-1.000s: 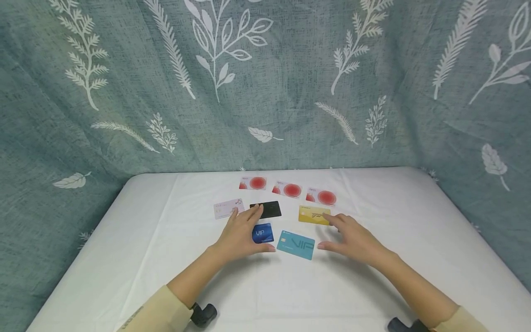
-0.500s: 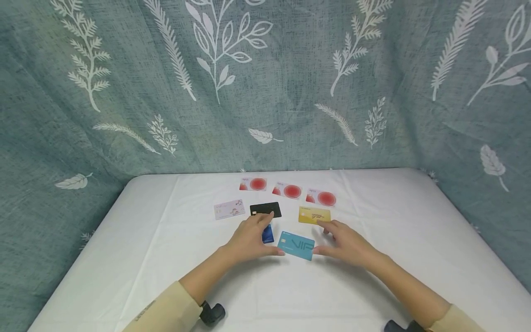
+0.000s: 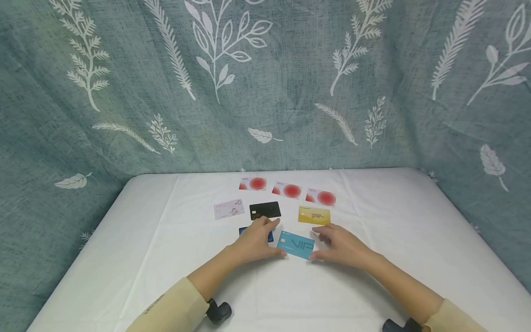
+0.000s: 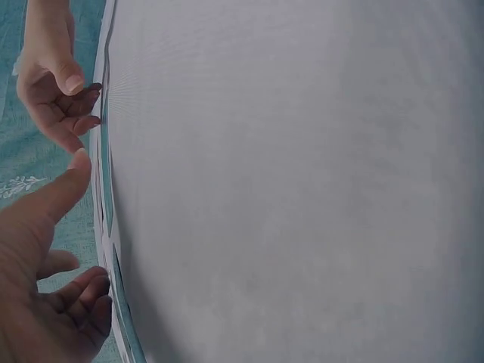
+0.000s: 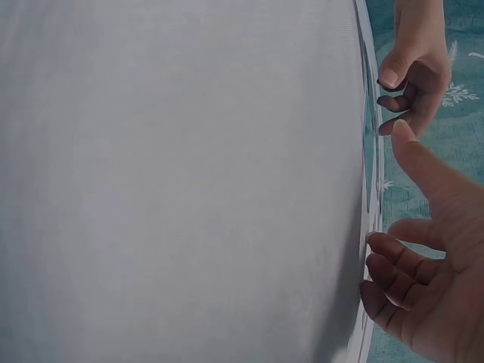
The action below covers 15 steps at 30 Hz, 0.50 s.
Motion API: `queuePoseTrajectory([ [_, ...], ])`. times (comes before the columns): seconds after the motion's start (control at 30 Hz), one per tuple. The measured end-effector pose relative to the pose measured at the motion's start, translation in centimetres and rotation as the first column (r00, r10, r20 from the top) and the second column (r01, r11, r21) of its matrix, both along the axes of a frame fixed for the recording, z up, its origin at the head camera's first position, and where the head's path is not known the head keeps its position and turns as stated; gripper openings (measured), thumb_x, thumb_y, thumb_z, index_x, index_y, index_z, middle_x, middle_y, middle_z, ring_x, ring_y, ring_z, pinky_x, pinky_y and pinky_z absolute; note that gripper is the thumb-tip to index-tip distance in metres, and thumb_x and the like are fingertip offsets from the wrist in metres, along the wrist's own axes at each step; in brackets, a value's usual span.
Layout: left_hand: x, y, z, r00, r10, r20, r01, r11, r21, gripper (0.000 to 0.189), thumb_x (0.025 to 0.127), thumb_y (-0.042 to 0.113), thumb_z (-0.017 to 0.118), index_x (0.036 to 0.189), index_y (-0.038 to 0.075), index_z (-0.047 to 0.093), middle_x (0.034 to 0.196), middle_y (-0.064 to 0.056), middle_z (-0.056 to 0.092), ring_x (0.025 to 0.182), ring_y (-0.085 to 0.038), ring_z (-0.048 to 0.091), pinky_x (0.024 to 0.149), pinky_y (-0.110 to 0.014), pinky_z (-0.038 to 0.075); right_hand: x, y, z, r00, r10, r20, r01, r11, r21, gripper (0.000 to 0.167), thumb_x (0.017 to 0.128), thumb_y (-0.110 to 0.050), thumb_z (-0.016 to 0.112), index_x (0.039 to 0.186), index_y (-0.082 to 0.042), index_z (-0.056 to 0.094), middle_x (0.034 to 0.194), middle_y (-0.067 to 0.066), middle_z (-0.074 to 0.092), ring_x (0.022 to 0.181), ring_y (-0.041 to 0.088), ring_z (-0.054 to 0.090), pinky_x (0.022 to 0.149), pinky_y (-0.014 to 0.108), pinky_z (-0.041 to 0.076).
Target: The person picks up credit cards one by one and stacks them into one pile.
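A teal VIP card (image 3: 296,245) lies flat between my two hands. My left hand (image 3: 256,241) is on its left side, thumb tip at the card's lower left corner, index finger reaching toward the black card (image 3: 265,210). It covers much of a blue card (image 3: 243,230). On the other side, the thumb of my right hand (image 3: 342,246) is at the teal card's lower right corner, and its loosely bent fingers are below the yellow card (image 3: 314,215). Both wrist views show the fingers of the left hand (image 4: 53,302) and right hand (image 5: 423,280) spread from the thumbs.
Three cards with red circles, a left one (image 3: 252,183), a middle one (image 3: 286,189) and a right one (image 3: 321,197), form a back row. A pale pink card (image 3: 229,209) lies at left. Everything is on a white-covered table (image 3: 386,203) before a green leaf-patterned curtain (image 3: 290,83).
Both hands have moved inward toward the teal card, the left rightward and the right leftward. The left hand has uncovered the pink card and most of the black card. The cards stay in place.
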State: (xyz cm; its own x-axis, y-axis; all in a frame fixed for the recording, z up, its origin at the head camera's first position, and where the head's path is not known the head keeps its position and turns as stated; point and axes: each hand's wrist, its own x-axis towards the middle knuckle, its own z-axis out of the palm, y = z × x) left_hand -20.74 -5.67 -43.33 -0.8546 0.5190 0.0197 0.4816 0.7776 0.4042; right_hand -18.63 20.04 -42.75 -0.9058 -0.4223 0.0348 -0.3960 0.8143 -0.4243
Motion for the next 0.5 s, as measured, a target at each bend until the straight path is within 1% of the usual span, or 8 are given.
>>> queuePoseTrajectory([
  [0.13, -0.2, 0.1, -0.2, 0.999, -0.034, 0.012, 0.034, 0.999, -0.008, 0.078, 0.075, 0.047, 0.076, 0.138, 0.009, 0.049, 0.118, -0.008, 0.053, 0.092, -0.014, 0.048, 0.076, -0.023, 0.046, 0.0, -0.2, -0.5, 1.000, 0.002, -0.019, -0.002, 1.000, -0.007, 0.074, 0.066, -0.052, 0.080, 0.122, -0.006, 0.063, 0.095, -0.002, 0.059, 0.084, 0.011, 0.051, 0.071, 0.028, 0.047],
  [0.23, -0.3, 0.1, -0.2, 0.999, -0.046, 0.018, 0.046, 0.999, -0.025, 0.072, 0.078, 0.044, 0.075, 0.137, 0.011, 0.050, 0.118, -0.007, 0.052, 0.092, -0.013, 0.047, 0.078, -0.022, 0.045, 0.0, -0.3, -0.8, 0.999, 0.005, -0.031, -0.005, 1.000, -0.011, 0.072, 0.065, -0.053, 0.080, 0.120, -0.009, 0.065, 0.094, -0.002, 0.057, 0.081, 0.010, 0.049, 0.065, 0.024, 0.043],
  [0.33, -0.3, 0.1, -0.3, 0.998, -0.068, 0.006, 0.068, 0.997, -0.046, 0.068, 0.079, 0.044, 0.073, 0.136, 0.014, 0.052, 0.117, -0.006, 0.051, 0.092, -0.013, 0.046, 0.078, -0.022, 0.045, 0.1, -0.4, -1.0, 0.999, 0.007, -0.037, -0.007, 1.000, -0.007, 0.067, 0.065, -0.050, 0.081, 0.117, -0.010, 0.067, 0.092, -0.003, 0.055, 0.077, 0.009, 0.045, 0.060, 0.021, 0.038],
  [0.43, -0.4, 0.0, -0.4, 0.996, -0.093, -0.010, 0.093, 0.994, -0.060, 0.063, 0.080, 0.044, 0.072, 0.134, 0.015, 0.055, 0.115, -0.006, 0.051, 0.090, -0.012, 0.045, 0.077, -0.021, 0.043, 0.1, -0.6, -1.2, 0.999, 0.004, -0.044, -0.004, 1.000, -0.005, 0.063, 0.065, -0.047, 0.082, 0.116, -0.011, 0.069, 0.090, -0.004, 0.052, 0.074, 0.008, 0.041, 0.057, 0.020, 0.034],
  [0.5, -0.5, 0.0, -0.5, 0.995, -0.100, -0.012, 0.100, 0.993, -0.059, 0.061, 0.081, 0.044, 0.071, 0.133, 0.014, 0.056, 0.114, -0.005, 0.050, 0.090, -0.011, 0.043, 0.075, -0.020, 0.041, 0.1, -0.6, -1.4, 0.999, 0.000, -0.052, 0.000, 1.000, -0.003, 0.061, 0.066, -0.046, 0.082, 0.115, -0.012, 0.070, 0.090, -0.005, 0.051, 0.073, 0.008, 0.040, 0.057, 0.020, 0.034],
])
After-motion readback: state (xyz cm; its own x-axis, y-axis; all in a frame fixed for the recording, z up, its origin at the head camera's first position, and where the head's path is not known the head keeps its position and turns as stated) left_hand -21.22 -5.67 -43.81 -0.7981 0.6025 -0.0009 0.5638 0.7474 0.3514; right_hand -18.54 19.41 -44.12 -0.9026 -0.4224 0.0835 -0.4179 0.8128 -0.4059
